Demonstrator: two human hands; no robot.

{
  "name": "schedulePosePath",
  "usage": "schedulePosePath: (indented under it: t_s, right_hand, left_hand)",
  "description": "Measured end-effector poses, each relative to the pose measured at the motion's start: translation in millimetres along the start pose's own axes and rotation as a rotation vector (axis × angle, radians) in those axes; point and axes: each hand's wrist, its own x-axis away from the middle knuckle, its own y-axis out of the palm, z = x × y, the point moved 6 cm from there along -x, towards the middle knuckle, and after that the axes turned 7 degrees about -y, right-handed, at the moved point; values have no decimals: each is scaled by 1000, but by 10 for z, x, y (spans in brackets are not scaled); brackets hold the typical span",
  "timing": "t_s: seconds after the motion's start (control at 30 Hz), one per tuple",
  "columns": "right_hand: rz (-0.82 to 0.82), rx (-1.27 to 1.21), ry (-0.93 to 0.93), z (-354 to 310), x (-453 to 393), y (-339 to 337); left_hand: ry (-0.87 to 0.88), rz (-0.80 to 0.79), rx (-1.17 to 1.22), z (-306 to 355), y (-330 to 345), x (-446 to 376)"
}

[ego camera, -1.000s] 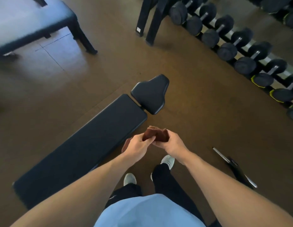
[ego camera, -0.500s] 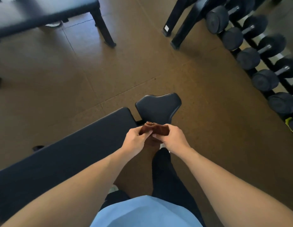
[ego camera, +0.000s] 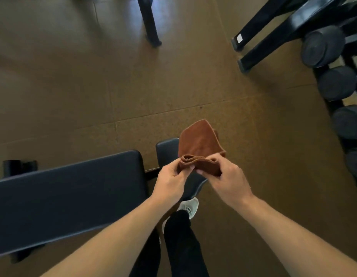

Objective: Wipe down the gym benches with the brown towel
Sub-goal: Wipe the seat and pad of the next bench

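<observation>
Brown towel (ego camera: 199, 144): folded into a thick pad, held in the air in front of the torso, above the seat end of the bench; it touches no pad surface. One flap stands up and away from the person, and the layered folded edge faces the camera. Left hand (ego camera: 170, 182) pinches the left end of the fold between thumb and curled fingers. Right hand (ego camera: 228, 181) pinches the right end the same way, thumb on top and fingers curled under the cloth. The hands sit close together, nearly touching at the thumbs. Directly under the towel is the small seat pad (ego camera: 166, 149), mostly hidden by cloth and hands. Just left of it lies the long back pad of the bench (ego camera: 69, 198), dark and flat. No streaks or damp marks can be made out on the vinyl, though the light is dim and the surface is dark, so whether any part has been wiped cannot be judged. A second bench's leg (ego camera: 148, 21) shows at the top. A dumbbell rack (ego camera: 329, 62) stands to the right. Judgement: towel being prepared, wiping of this bench not yet under way; both pads and the other bench remain.
</observation>
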Motion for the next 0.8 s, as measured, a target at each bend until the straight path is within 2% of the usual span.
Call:
schedulePosePath:
  t_s: [0.13, 0.2, 0.27, 0.33, 0.4, 0.47, 0.53, 0.57, 0.67, 0.73, 0.8]
  right_hand:
    - [-286, 241, 190, 979, -93, 878]
    - [-334, 317, 282, 1352, -167, 1227]
    - [-289, 425, 319, 1520, -254, 1427]
    - [-153, 541, 316, 1538, -361, 1482]
    - [26, 598, 242, 1461, -511, 1440]
    - [154, 663, 120, 1393, -669, 1425]
    - [192, 778, -25, 1301, -783, 1541]
    - [148, 822, -98, 1251, -804, 1662]
    - [-155, 905, -84, 1375, -709, 2063]
    - [-261, 956, -72, 1479, -713, 2114]
    - [-365, 1031, -164, 1475, -890, 2109]
  left_hand:
    - [-249, -77, -97, -1015, 246, -698]
    - [-322, -79, -117, -1435, 320, -987]
    - [-345, -67, -90, -1679, 350, -1154]
    - [-344, -16, -61, -1798, 311, -1283]
    - [-322, 52, -60, -1849, 226, -1379]
    - [-228, 97, -125, -1788, 118, -1430]
    - [-65, 133, -288, -1639, -23, -1439]
    - [24, 154, -400, -1544, -109, -1441]
    - [228, 202, -828, -1278, -374, -1528]
    - [298, 187, -1147, -1179, -542, -1641]
    - [309, 178, -1358, -1127, -739, -1767]
